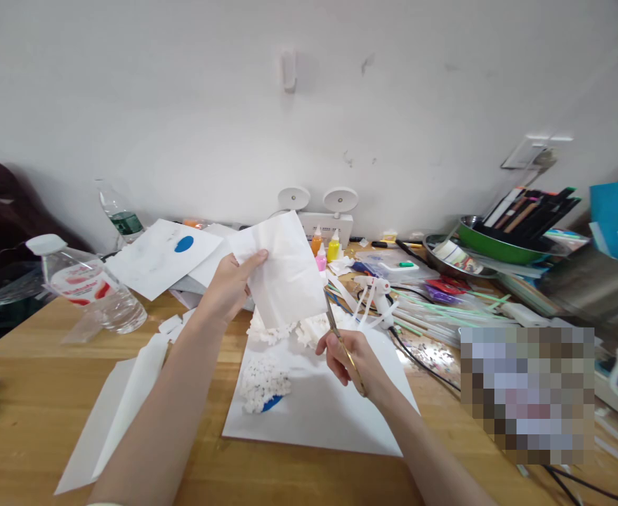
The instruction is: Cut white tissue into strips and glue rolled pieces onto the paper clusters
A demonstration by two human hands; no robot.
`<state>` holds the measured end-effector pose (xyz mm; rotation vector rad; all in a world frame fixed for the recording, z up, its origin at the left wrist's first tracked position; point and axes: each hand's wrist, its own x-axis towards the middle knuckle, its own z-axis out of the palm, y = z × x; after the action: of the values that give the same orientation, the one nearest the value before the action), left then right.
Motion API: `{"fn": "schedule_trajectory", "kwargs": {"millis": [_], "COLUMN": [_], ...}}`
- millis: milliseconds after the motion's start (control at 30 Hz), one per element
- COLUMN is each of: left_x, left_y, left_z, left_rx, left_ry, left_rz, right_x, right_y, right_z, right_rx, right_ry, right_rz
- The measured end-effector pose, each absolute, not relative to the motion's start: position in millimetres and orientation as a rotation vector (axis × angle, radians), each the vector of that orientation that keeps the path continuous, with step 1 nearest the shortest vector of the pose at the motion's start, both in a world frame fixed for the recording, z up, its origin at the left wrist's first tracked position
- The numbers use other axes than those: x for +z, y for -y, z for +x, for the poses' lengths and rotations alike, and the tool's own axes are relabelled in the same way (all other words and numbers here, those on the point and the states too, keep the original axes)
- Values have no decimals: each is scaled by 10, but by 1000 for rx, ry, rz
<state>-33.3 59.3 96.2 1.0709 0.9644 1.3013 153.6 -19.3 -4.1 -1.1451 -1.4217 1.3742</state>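
Observation:
My left hand (238,281) pinches a piece of white paper (288,274) by its left side and holds it up above the table. In my right hand (354,358) is a pair of gold-handled scissors (343,344), its blades pointing up by the paper's lower right corner. Whether the blades are touching the paper I cannot tell. Below lies a large white sheet (335,422) with crumbly white clusters (265,383) on it. A bit of blue (272,403) shows under the nearest cluster.
A folded white sheet (124,400) and a water bottle (95,288) are at the left. Behind stand small paint bottles (333,248). A white glue gun (375,289), thin sticks (425,313) and a green bowl of pens (503,235) crowd the right. A black cord (425,362) crosses there.

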Motion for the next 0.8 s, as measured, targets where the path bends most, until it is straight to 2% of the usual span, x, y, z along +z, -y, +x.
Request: {"fn": "schedule_trajectory", "kwargs": {"millis": [800], "left_x": [955], "left_y": [-604], "left_z": [-336], "left_rx": [1314], "left_ry": [-955], "left_rz": [1066], "right_x": [-94], "right_y": [176], "right_z": [1523], "right_rx": [1396], "right_ry": [1362], "right_rz": [-1250]}}
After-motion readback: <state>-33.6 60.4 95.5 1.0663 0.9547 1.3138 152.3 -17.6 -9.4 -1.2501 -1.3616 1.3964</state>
